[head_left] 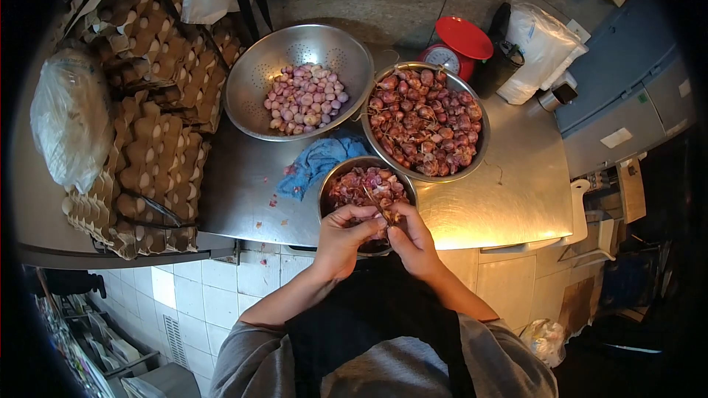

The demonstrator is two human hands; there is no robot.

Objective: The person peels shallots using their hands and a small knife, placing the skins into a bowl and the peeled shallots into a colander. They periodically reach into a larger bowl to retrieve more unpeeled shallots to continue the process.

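Both my hands meet above a small metal bowl [324, 193] of papery red-purple shallot skins [361, 183]. My left hand [345, 242] is closed in a pinch, and whatever lies between its fingertips is hidden. Against it, my right hand [414, 242] grips a thin, dark, narrow tool that looks like a small knife [375, 202], its tip pointing up and left over the skins. Behind on the right stands a larger bowl of unpeeled red shallots [426, 119]. A wide colander [247, 96] at the back left holds peeled pinkish shallots [304, 97].
A crumpled blue cloth [318, 166] lies on the steel table [509, 203] beside the small bowl. Stacked egg trays [158, 166] and a plastic bag [71, 121] fill the left. A red kitchen scale [463, 38] and white plastic packs [542, 48] stand at the back right.
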